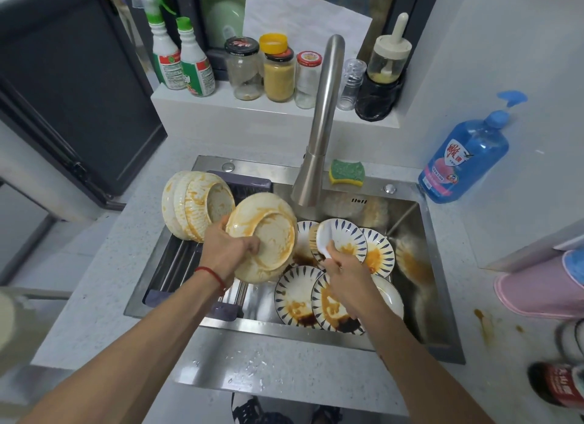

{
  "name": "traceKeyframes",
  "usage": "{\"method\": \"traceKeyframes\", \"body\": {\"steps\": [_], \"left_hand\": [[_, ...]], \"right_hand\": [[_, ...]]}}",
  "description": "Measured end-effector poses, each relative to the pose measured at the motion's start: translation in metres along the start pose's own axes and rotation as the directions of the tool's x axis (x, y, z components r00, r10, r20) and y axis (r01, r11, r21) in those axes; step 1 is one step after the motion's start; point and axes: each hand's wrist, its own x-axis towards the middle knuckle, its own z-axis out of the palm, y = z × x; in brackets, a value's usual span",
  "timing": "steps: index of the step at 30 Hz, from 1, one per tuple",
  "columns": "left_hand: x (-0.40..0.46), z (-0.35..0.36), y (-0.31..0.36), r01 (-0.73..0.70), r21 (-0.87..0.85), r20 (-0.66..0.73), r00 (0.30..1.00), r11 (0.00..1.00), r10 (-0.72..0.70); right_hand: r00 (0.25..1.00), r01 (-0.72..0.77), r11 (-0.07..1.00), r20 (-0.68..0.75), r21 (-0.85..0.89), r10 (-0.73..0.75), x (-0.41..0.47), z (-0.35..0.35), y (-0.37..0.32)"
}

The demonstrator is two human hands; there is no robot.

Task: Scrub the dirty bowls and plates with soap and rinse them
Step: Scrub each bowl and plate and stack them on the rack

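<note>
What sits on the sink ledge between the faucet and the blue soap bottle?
In the head view, a green-and-yellow sponge lies between the faucet and soap bottle.

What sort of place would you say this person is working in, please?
Most likely a small home kitchen, at the washing-up spot. A stainless steel sink with a tall faucet holds sauce-smeared plates, a scrub sponge lies on its rim, and food jars line the ledge behind.

Brushed steel sink (423, 284) and faucet (319, 132), glossy glazed ceramic bowl (268, 234), translucent blue plastic bottle (464, 161).
</note>
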Motion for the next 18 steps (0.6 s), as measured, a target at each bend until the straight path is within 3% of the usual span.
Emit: {"method": "traceKeyframes", "body": {"steps": [3, 7, 12, 18], "left_hand": [[0.025, -0.016, 0.015, -0.055, 0.034, -0.109, 0.992, 0.998, 0.058], [0.066, -0.031, 0.033, -0.141, 0.26, -0.229, 0.952, 0.955, 0.202], [0.105, -0.028, 0.016, -0.072, 0.374, -0.191, 0.97, 0.924, 0.153], [0.124, -0.022, -0.003, -0.011, 0.411, -0.19, 0.977, 0.912, 0.098]], "right_hand": [[0.998, -0.025, 0.999, -0.053, -0.032, 0.023, -0.011, 0.005, 0.021], [0.988, -0.098, 0.993, -0.127, -0.062, 0.089, -0.018, 0.017, 0.044], [0.993, 0.03, 0.962, -0.104, -0.271, -0.061, -0.032, 0.018, 0.052], [0.992, 0.095, 0.867, -0.03, -0.489, -0.126, -0.029, 0.02, 0.091]]}}
